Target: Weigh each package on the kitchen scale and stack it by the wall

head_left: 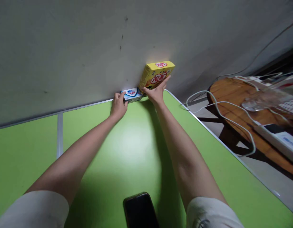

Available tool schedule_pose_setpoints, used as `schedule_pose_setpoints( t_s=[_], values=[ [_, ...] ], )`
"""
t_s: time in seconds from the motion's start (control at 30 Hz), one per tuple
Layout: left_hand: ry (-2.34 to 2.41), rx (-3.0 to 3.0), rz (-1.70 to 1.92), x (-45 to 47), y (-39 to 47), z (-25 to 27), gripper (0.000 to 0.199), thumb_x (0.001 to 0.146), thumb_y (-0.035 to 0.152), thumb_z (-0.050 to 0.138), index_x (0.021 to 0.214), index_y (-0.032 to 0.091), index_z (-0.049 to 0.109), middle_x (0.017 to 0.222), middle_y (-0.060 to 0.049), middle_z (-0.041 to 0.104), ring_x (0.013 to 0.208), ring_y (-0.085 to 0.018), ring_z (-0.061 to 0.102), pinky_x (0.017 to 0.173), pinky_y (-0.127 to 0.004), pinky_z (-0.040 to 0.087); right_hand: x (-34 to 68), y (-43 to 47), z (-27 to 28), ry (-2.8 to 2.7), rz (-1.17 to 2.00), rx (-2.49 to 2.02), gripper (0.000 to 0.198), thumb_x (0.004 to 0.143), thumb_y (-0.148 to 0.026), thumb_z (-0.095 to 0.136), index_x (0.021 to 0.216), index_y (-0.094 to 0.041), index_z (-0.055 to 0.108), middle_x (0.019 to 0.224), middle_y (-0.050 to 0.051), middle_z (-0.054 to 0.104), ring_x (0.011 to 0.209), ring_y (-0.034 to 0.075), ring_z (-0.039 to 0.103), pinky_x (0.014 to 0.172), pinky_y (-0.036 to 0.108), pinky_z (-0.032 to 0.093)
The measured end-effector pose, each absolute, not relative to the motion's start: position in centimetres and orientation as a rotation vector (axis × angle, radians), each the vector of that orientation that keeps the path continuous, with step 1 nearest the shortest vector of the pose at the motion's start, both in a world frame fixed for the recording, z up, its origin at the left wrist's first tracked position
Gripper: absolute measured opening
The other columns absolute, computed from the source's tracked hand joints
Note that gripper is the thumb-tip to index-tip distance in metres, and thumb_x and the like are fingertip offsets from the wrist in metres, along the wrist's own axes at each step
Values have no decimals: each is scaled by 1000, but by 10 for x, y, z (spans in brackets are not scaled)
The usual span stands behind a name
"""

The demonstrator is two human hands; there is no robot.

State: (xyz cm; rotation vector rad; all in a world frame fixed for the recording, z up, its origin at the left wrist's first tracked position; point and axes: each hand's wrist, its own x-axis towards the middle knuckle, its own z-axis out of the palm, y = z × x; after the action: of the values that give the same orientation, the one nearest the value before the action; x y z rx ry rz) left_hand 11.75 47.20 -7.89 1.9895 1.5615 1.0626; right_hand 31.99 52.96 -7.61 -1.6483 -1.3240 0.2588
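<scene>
At the back edge of the green table (134, 136), against the wall, stands a tall yellow box (158, 74) with red and white lettering. My right hand (158, 91) is closed round its lower part, thumb on the left and fingers on the front right. Just left of it lies a small white and blue soap box (131, 93) with a shield emblem. My left hand (119, 105) grips that box by its left end. The two boxes sit side by side, seemingly touching.
A black phone (140, 210) lies near the table's front. To the right, a wooden stool-like surface (228, 91) carries white cables (234, 118), a white power strip (279, 139) and a clear plastic item (258, 101). The grey wall (65, 53) rises behind the table.
</scene>
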Motion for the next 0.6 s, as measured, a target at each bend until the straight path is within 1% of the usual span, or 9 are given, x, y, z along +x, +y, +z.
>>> schedule_pose_setpoints(
  t_s=[0.07,0.17,0.3,0.4,0.47,0.6],
  values=[
    [1557,2013,1045,118,472,-79,50,81,8,60,130,14,53,118,-14,49,112,-25,55,103,-36,41,320,525,-77,-1309,247,-1665,135,58,-45,74,147,-17,-24,157,21,3,148,35,7,117,59,10],
    [1527,2033,1026,118,473,-78,51,81,9,61,131,16,52,118,-13,49,112,-25,55,104,-37,41,325,510,-80,-1290,230,-1682,138,56,-49,75,147,-15,-23,156,22,8,147,36,10,117,58,10],
    [1475,2051,995,119,474,-78,51,81,12,63,131,17,52,117,-12,50,111,-25,56,103,-37,41,336,495,-86,-1296,193,-1686,141,56,-55,75,147,-13,-24,155,23,8,147,37,8,117,57,12],
    [1460,2053,1008,119,473,-78,50,81,11,63,129,17,53,117,-12,52,112,-25,56,103,-37,42,341,499,-90,-1349,158,-1688,137,61,-58,72,147,-21,-28,156,20,6,148,37,8,115,61,14],
    [1462,2039,1024,119,473,-77,48,81,10,62,127,18,55,117,-11,52,112,-25,56,102,-37,43,340,506,-90,-1373,159,-1691,134,63,-58,71,146,-24,-28,157,18,5,148,37,8,114,63,15],
    [1477,2032,1014,118,472,-74,46,82,10,60,127,16,55,118,-13,53,112,-25,57,101,-36,44,333,513,-88,-1340,209,-1693,133,63,-53,72,148,-19,-25,157,20,6,148,34,6,117,58,15]
  ],
)
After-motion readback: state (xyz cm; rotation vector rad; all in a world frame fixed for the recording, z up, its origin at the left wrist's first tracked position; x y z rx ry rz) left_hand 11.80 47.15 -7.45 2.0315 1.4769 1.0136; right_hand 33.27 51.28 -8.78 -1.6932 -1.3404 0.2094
